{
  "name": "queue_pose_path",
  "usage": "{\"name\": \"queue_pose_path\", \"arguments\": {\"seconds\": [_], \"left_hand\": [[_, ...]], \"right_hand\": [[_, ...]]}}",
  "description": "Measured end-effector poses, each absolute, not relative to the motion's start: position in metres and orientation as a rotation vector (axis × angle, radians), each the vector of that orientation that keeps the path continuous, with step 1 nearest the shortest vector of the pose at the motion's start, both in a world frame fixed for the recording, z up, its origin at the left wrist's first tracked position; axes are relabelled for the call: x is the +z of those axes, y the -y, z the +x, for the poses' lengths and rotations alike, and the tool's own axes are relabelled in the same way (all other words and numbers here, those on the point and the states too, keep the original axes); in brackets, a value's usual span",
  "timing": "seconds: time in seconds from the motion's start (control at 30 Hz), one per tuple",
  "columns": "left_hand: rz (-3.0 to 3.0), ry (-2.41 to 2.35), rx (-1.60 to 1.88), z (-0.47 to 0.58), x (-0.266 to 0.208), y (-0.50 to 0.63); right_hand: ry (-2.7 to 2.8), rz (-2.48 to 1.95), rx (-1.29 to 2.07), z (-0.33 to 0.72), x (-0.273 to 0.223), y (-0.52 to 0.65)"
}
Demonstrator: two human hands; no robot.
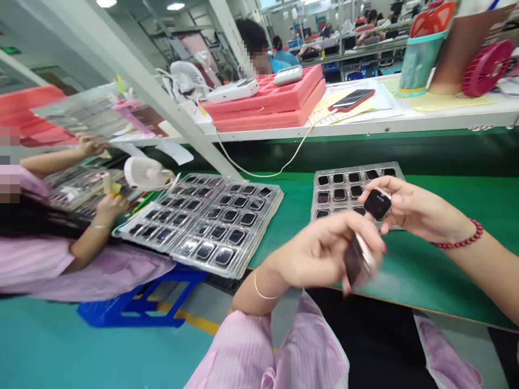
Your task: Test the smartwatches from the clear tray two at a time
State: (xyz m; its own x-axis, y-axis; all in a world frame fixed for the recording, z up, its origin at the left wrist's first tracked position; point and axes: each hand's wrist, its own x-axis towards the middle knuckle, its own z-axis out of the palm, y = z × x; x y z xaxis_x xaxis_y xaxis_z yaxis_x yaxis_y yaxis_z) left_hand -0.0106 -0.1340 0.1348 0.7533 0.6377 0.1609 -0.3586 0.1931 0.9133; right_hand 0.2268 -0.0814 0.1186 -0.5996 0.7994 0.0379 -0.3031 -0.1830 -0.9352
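My left hand (324, 248) is closed around a smartwatch body (357, 262), its dark face turned sideways and blurred by motion. Just beyond, my right hand (413, 208) pinches a second smartwatch body (378, 204) by its edges, the black screen facing me with small light marks on it. Behind both hands lies a clear plastic tray (331, 203) with rows of square dark watch bodies, partly covered by my hands. To the left, two more clear trays (259, 237) full of similar watch bodies sit side by side on the green bench.
A white shelf (365, 127) runs above the green bench (438, 270), carrying pink foam trays (267, 105), a phone (352, 100) on a cable and a teal cup (421, 62). A slanted post (170, 102) crosses left. A co-worker's arm (97, 216) is beside a small white fan (146, 173).
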Motion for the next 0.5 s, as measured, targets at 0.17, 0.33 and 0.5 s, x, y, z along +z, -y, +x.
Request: {"name": "queue_pose_path", "arguments": {"seconds": [0.17,0.33,0.5], "left_hand": [[1.216,-0.634,1.056,-0.007,0.093,0.042],[1.208,-0.855,0.951,0.008,0.036,-0.002],[1.237,-0.871,0.969,0.009,0.011,-0.001]], "right_hand": [[1.333,-0.467,2.132,0.212,0.159,0.149],[1.256,-0.554,2.326,0.207,0.171,0.177],[1.175,-0.544,2.375,0.206,0.173,0.182]]}}
